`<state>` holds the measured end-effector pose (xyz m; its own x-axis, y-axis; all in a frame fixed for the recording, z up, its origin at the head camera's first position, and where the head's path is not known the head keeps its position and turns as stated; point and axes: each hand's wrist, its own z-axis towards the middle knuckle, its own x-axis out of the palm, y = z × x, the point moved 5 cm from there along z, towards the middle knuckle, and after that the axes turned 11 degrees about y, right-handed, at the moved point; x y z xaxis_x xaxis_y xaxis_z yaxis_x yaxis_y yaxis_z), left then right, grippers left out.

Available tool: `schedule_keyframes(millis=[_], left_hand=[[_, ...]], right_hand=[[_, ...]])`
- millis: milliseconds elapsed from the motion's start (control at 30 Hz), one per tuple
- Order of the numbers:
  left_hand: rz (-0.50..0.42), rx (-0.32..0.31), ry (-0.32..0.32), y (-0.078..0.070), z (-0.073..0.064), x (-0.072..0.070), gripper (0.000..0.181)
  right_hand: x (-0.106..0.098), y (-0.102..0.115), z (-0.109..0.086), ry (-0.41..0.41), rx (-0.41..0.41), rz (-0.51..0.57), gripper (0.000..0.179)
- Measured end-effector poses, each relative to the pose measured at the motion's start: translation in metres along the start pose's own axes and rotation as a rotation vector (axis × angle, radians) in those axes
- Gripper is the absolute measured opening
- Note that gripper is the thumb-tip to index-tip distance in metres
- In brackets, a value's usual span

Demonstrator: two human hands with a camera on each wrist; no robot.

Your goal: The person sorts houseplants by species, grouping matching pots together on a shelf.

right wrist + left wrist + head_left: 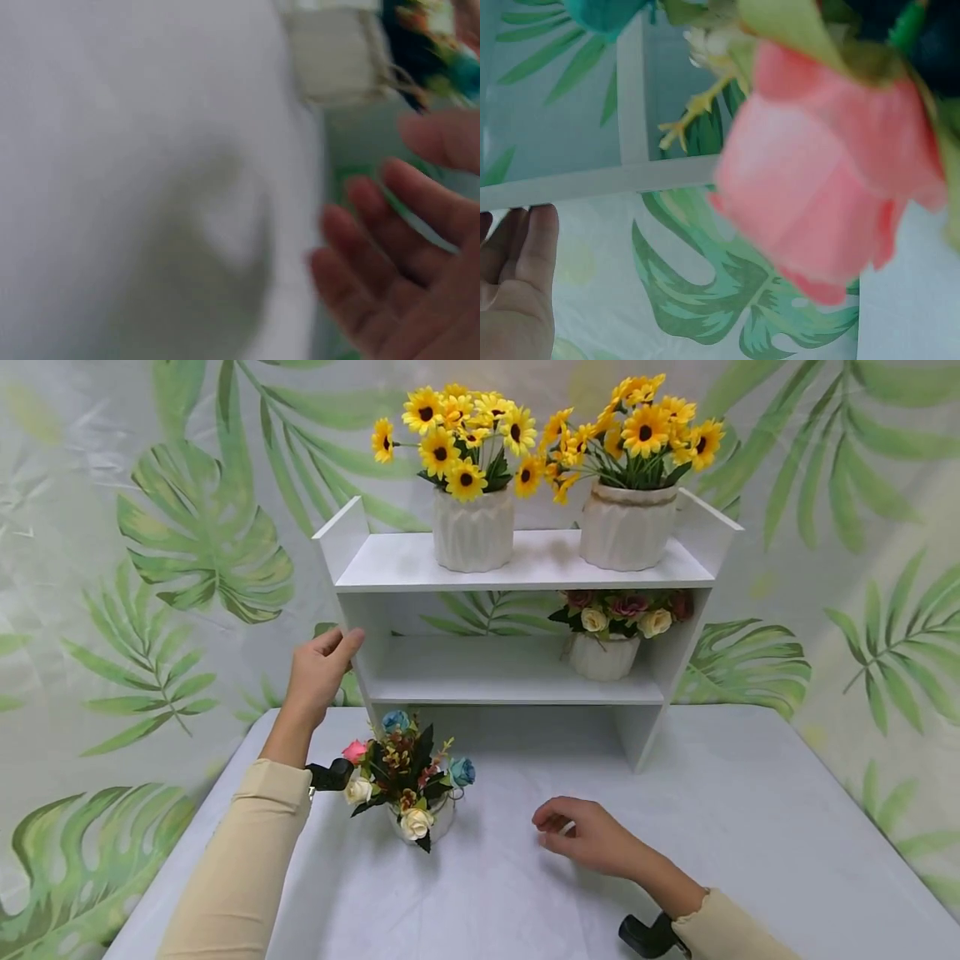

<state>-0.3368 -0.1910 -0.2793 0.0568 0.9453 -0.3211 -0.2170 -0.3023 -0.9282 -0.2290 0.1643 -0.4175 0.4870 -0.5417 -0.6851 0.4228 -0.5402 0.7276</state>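
Note:
My left hand [321, 664] is raised at the left side of a white two-tier shelf [517, 693]. In the left wrist view its fingertips [543, 217] meet the edge of the side panel [585, 186], with the fingers fairly straight. Below that forearm, a pot of mixed artificial roses [408, 777] stands on the table by the shelf's front left; its pink rose [817, 172] fills much of the left wrist view. My right hand [592, 837] hovers over the table right of this pot, fingers loosely bent and holding nothing. The same white pot [337, 56] shows beyond its fingers.
Two white pots of yellow sunflowers [474, 531] [628, 527] stand on the top board. On the middle board's right side is a pot of pink and cream roses [604, 656]. A white cloth covers the table [750, 827]; a leaf-patterned backdrop [210, 543] hangs behind.

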Motion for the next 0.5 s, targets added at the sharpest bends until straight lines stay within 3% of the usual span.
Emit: schedule_keyframes(millis=[267,500], left_hand=[[-0.049,-0.018,0.046,0.0,0.004,0.005,0.064],[-0.118,-0.022,0.067,0.002,0.003,-0.002,0.063]], right_hand=[[0.021,0.008,0.045,-0.117,0.113,0.05,0.042],[0.043,0.013,0.087,-0.118,0.183,0.101,0.056]])
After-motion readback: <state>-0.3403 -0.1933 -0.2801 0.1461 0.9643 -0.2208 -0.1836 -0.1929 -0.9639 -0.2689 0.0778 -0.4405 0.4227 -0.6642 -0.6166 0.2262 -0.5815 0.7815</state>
